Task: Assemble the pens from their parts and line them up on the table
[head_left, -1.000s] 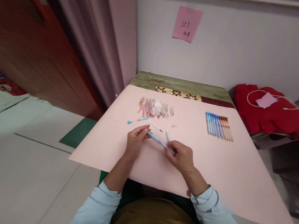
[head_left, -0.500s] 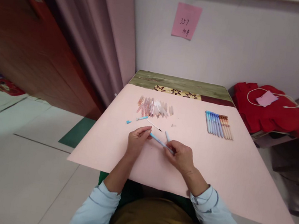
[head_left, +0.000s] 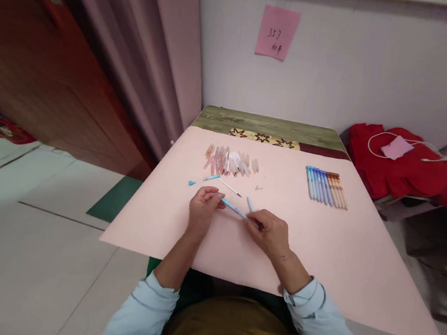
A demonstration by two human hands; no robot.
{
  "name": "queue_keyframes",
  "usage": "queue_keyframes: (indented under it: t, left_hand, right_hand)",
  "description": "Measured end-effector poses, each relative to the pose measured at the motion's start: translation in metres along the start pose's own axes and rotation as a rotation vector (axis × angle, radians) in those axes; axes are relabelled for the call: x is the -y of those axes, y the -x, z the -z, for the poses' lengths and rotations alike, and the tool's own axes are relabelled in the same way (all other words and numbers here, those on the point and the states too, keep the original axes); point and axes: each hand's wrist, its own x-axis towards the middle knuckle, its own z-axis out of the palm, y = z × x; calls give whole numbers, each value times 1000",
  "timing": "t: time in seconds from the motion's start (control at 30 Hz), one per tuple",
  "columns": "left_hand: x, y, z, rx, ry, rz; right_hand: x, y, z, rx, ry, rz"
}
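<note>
A light blue pen (head_left: 234, 208) slants between my two hands, just above the pink sheet (head_left: 148, 218). The fingertips of my left hand (head_left: 203, 208) are closed on its upper left end. My right hand (head_left: 270, 231) pinches the lower right end, hiding its tip. Close to my right fingers lies a pale blue pen barrel (head_left: 250, 204). Beyond my left hand are a white ink refill (head_left: 230, 187) with a dark tip, a short blue pen part (head_left: 211, 177) and a small blue cap-like piece (head_left: 191, 183).
Pinkish and clear pen parts (head_left: 228, 161) lie in a pile at the back. A row of blue, purple and brown pens (head_left: 325, 187) sits on the right. Small clear bits (head_left: 259, 188) lie mid-sheet. Red cloth (head_left: 407, 172) with a white cable is beyond the table's right side.
My left hand has shifted slightly left, still at the pen's upper end. The right hand keeps its pinch, and the parts on the sheet lie as before.
</note>
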Motion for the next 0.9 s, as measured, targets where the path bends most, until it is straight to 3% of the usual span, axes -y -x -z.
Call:
queue_keyframes:
  t: [0.9]
  left_hand:
    - [-3,1,-1,47,30,-22]
  right_hand:
    - [0,0,0,-18,2,-44]
